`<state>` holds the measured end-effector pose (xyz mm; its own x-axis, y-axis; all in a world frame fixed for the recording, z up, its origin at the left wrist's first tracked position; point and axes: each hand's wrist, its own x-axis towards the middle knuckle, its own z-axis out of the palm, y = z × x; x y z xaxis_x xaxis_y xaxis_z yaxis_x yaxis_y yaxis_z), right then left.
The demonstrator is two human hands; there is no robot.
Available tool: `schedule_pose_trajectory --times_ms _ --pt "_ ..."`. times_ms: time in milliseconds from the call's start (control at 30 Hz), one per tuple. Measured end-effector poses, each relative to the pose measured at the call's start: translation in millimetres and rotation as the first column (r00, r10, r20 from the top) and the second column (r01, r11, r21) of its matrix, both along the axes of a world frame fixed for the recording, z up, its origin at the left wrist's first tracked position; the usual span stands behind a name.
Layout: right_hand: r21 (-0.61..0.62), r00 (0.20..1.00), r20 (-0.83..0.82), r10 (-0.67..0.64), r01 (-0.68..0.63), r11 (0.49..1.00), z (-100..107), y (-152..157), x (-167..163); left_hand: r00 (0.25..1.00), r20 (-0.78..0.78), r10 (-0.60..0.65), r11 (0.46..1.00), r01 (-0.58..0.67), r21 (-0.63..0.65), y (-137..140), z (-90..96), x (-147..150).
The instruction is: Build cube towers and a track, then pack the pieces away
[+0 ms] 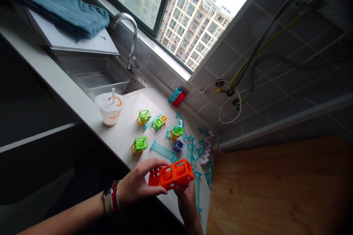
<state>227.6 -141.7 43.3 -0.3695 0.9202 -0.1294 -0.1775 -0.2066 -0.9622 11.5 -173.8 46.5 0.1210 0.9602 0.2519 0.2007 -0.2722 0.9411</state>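
Note:
Just above the counter's front edge, my left hand [138,183] is closed around the left end of a row of joined orange-red toy blocks [173,174] with openings in their sides. My right hand [186,192] grips the same blocks from below at their right end; part of its fingers is hidden behind them. Beyond lie green-and-yellow blocks [140,144], another green-and-yellow pair [143,117], and a green and yellow piece [159,122]. A dark blue block [178,146] sits near a clear teal track piece [163,150]. Teal and red blocks [177,97] stand by the wall.
A lidded cup with a straw [110,108] stands near the counter edge, beside a steel sink [96,73] with a faucet [132,44]. A zigzag lilac piece [207,147] and several teal track pieces lie at right, near a wooden board [275,187]. Blue cloth [63,3] covers a white panel.

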Motion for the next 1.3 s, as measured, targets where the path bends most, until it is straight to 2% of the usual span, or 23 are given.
schedule_pose_trajectory --times_ms 133,233,300,367,467,567,633,733,867,967,1100,1233,1267,1300 --pt "-0.024 0.998 -0.008 -0.059 0.059 0.998 -11 -10 -6 0.999 0.047 0.01 0.993 -0.004 -0.121 -6 -2.8 1" --pt "-0.02 0.994 0.014 -0.109 0.109 0.994 -26 -18 -11 0.995 0.089 -0.047 0.965 0.068 -0.254 -13 -9.0 -3" --pt "-0.005 0.995 0.035 -0.096 0.096 0.995 -36 -23 -16 0.99 0.105 -0.094 0.94 0.123 -0.318 -19 -14.7 -8" --pt "0.037 0.996 0.069 -0.054 0.051 0.998 -41 -28 -23 0.989 0.086 -0.12 0.935 0.142 -0.326 -26 -20.2 -14" --pt "0.181 0.986 0.164 -0.026 -0.004 0.983 -40 -34 -31 0.991 0.008 -0.135 0.948 0.132 -0.29 -38 -23.1 -23" --pt "0.31 0.969 0.245 -0.02 -0.059 0.949 -34 -38 -36 0.99 -0.064 -0.126 0.954 0.103 -0.282 -45 -18.2 -28" --pt "0.33 0.97 0.244 0.009 -0.092 0.94 -32 -38 -36 0.988 -0.104 -0.112 0.953 0.077 -0.294 -45 -14.0 -30" --pt "0.306 0.984 0.178 -0.011 -0.044 0.951 -38 -35 -31 0.985 -0.144 -0.095 0.948 0.045 -0.316 -38 -10.4 -32" --pt "0.32 0.97 0.161 -0.18 0.121 0.939 -57 -26 -11 0.983 -0.162 -0.08 0.955 0.03 -0.294 -22 -1.0 -34" --pt "0.36 0.944 0.14 -0.298 0.232 0.904 -73 -23 8 0.975 -0.207 -0.079 0.971 0.028 -0.239 0 24.2 -37" --pt "0.406 0.912 0.105 -0.396 0.324 0.854 -89 -24 24 0.97 -0.242 -0.008 0.992 -0.022 -0.123 48 88.2 -43" --pt "0.481 0.923 0.147 -0.355 0.247 0.841 -101 -23 25 0.966 -0.092 0.242 0.97 -0.241 0.025 106 157.6 -44" --pt "0.501 0.928 0.164 -0.333 0.213 0.839 -104 -22 24 0.962 -0.02 0.272 0.961 -0.271 0.058 120 170.6 -42" --pt "0.521 0.934 0.179 -0.31 0.177 0.835 -109 -21 23 0.972 0.04 0.231 0.971 -0.233 0.05 135 181.0 -40"
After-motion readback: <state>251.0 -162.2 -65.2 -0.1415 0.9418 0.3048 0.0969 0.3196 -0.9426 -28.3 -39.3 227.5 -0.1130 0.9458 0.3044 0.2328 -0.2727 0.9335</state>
